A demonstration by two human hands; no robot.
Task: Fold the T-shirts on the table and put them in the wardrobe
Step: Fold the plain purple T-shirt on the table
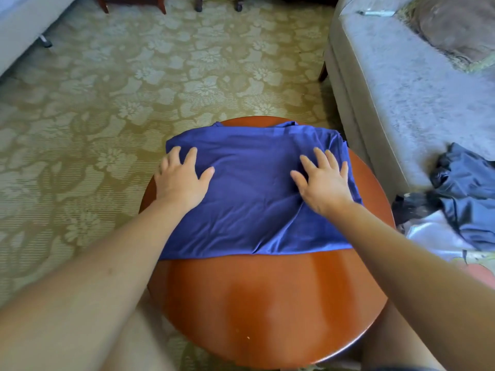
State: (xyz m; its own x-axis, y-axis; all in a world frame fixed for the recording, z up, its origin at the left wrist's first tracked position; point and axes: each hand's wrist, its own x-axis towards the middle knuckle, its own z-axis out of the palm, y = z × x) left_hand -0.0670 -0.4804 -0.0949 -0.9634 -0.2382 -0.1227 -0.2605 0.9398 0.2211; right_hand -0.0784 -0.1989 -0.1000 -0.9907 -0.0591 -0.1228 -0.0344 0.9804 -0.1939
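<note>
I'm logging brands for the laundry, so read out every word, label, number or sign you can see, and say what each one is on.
No readable text anywhere in this view.
Blue soft-fabric T-shirt on the round reddish-brown wooden table: no print or tag showing.
Small pale flat object on the grey upholstered sofa: too blurred to tell if marked.
Heap of dark and white clothes: no lettering visible.

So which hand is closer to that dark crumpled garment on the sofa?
Right. The right hand presses flat on the blue T-shirt, on the side toward the dark garment; the left hand lies flat on the shirt's opposite edge, farther away.
</note>
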